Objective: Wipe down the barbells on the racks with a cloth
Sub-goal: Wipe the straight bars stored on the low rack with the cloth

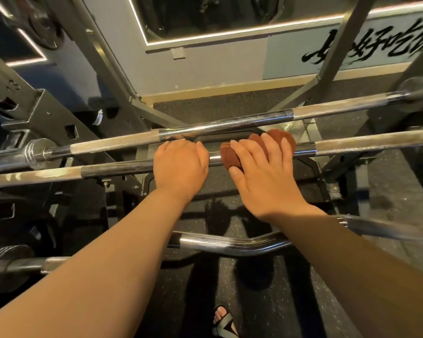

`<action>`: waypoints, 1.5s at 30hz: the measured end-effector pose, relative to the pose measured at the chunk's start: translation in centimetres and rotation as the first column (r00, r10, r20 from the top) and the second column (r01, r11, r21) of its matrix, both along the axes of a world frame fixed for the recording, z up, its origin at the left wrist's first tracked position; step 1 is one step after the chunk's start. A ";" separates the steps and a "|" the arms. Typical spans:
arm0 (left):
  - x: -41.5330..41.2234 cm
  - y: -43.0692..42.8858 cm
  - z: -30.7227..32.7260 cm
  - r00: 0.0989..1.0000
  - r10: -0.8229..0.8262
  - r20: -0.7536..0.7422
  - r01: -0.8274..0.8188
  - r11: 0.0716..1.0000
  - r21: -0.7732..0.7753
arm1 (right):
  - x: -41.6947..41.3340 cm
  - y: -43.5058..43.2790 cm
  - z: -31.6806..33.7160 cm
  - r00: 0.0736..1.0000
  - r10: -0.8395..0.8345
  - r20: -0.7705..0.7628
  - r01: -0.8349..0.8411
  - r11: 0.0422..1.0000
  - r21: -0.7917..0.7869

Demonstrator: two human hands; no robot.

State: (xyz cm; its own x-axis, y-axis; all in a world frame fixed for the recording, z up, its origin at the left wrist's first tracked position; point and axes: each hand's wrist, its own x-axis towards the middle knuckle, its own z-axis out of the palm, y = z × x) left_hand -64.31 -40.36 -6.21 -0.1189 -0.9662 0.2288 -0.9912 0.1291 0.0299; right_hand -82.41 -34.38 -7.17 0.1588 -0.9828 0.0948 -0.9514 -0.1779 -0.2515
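Three bars are seen, and only one of them is being worked on: the middle barbell (122,168), taken here as the landmark. The brown cloth (227,157) is folded over its smooth centre section and is grasped there by the right hand (261,174), with the fingers curved over the top and the thumb on the near side. Just to the left of the cloth, the same bar is gripped bare by the left hand (180,164), its fingers curled over the far side, apparently to steady it.

Beyond the middle barbell, and nearly parallel to it, the far barbell (230,123) is laid across the rack (47,111); nearer than the middle barbell and lower down, a curl bar (230,245) is seen. Neither is touched.

The task is judged to be partway through at most. The wipe is placed at the centre of the middle barbell, so the knurled stretches to either side of the cloth are probably yet to be covered; mottled dull patches are visible toward its left end. Whether the far barbell or the curl bar has been cleaned cannot be told from their shine.
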 end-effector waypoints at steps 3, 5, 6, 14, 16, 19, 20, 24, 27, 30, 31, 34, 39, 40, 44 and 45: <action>0.3 -0.3 -0.1 1.000 -0.022 0.008 0.022 1.000 0.011 | -0.7 -1.4 1.4 0.999 0.011 -0.041 -0.012 0.999 -0.032; 0.6 -0.5 -0.3 0.999 -0.044 0.014 0.044 0.999 0.001 | -2.2 -1.6 1.6 0.998 0.027 -0.056 -0.032 0.996 -0.081; 0.7 -0.4 -0.3 0.999 -0.049 0.011 0.049 0.999 -0.007 | -3.0 -1.4 1.4 0.998 0.017 -0.059 -0.023 0.994 -0.106; 0.5 -0.2 -0.3 0.999 -0.049 -0.008 0.048 0.998 -0.045 | 2.9 -1.2 2.0 0.944 -0.317 0.093 0.305 0.944 0.127; 0.4 -0.4 -0.2 0.999 -0.038 -0.005 0.038 0.999 -0.011 | 3.6 -1.5 2.2 0.982 -0.179 0.054 0.173 0.979 0.104; 0.5 -0.4 -0.3 1.000 -0.018 -0.009 0.018 1.000 0.017 | 0.2 -1.2 1.8 0.998 0.055 -0.034 -0.056 0.998 -0.007; 0.5 -0.4 -0.4 1.000 -0.013 -0.015 0.013 1.000 0.016 | -1.4 -1.2 1.4 0.996 0.078 -0.047 -0.080 0.996 -0.037; 0.5 -0.3 -0.2 1.000 -0.011 -0.004 0.011 1.000 0.007 | -4.4 -0.8 1.0 0.998 -0.064 -0.023 0.062 0.994 -0.093; 0.5 -0.3 0.0 0.998 -0.038 0.058 0.037 0.999 0.025 | -1.1 -0.8 1.5 0.973 -0.217 0.075 0.220 0.975 -0.030; 0.3 -0.2 0.1 0.996 -0.033 0.085 0.032 0.999 0.012 | 3.0 -1.2 1.6 0.989 -0.133 0.066 0.131 0.990 0.047; 0.4 -0.3 0.0 0.996 -0.028 0.085 0.028 1.000 0.002 | 3.6 -1.4 1.5 0.997 -0.063 0.034 0.062 0.998 0.034; 0.5 -0.5 -0.2 0.995 -0.027 0.097 0.026 1.000 0.012 | 2.0 -2.6 2.3 0.994 0.100 -0.043 -0.099 0.995 0.028; 0.1 0.1 0.3 0.999 0.000 -0.033 0.001 1.000 0.015 | -2.9 -3.1 2.7 0.973 -0.118 -0.198 0.114 0.993 -0.033; 0.1 0.1 0.2 0.999 0.000 -0.051 0.000 1.000 0.010 | -2.5 -2.8 2.4 0.958 -0.177 -0.224 0.172 0.984 -0.042; 0.3 -0.3 -0.4 0.999 -0.008 -0.048 0.009 1.000 0.013 | 2.3 -1.9 0.5 0.974 -0.176 -0.140 0.161 0.981 -0.110; 0.4 -0.4 -0.4 0.999 -0.005 -0.036 0.005 1.000 0.018 | 3.4 -1.9 0.1 0.983 -0.120 -0.136 0.102 0.986 -0.132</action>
State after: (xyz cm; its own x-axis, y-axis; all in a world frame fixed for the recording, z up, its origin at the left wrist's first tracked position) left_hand -63.95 -40.77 -6.57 -0.1157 -0.9696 0.2155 -0.9888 0.1330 0.0676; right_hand -79.05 -36.29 -7.03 0.0697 -0.9771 0.2013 -0.9914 -0.0901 -0.0944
